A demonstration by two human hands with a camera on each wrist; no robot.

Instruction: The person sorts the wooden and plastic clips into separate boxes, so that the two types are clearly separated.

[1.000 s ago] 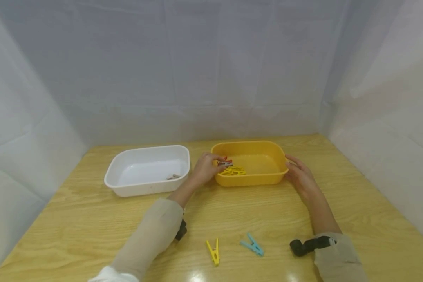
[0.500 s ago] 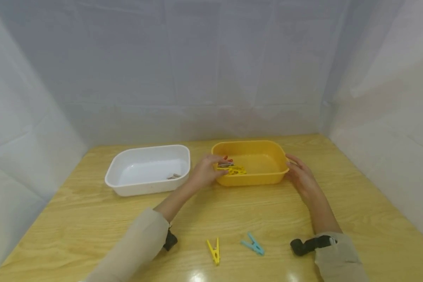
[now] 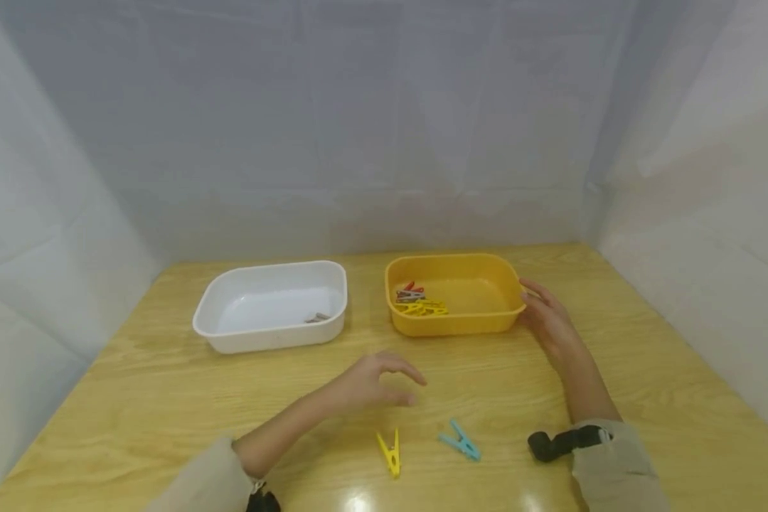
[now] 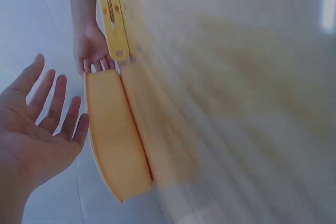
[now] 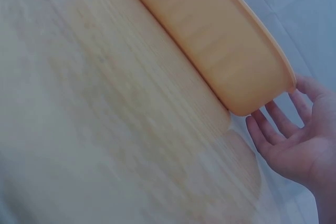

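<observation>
Our left hand [image 3: 365, 384] hovered over the table [image 3: 166, 398] with its fingers [image 3: 404, 371] loosely spread and holding nothing, just behind the yellow clothespin [image 3: 390, 453]. The light blue clothespin [image 3: 460, 442] lay just beside that one, to its right. Our right hand [image 3: 546, 318] rested with straight fingers against the right end of the yellow tub [image 3: 456, 323], gripping nothing.

We judged the likeliest slip to be a bad pinch: both pins lay flat on the glossy table, so fingers coming down at a slant could skid one forward, or knock the yellow pin into the blue one. A pin squeezed off-centre could also spring out of the fingers. The tub was only steadied from one end, so a bump from the left could shove it toward the right hand.

For room, the two pins sat near the front edge of the table, where a skid toward us could send them off. Open wood lay between the pins and the tubs. The white tub [image 3: 275, 340], with a small grey piece [image 3: 316, 318] inside, stood just left of the yellow tub, which held a cluster of clothespins [image 3: 419, 301]; the gap between the two tubs was narrow. White sheeting [image 3: 384, 121] closed in the back and sides.
</observation>
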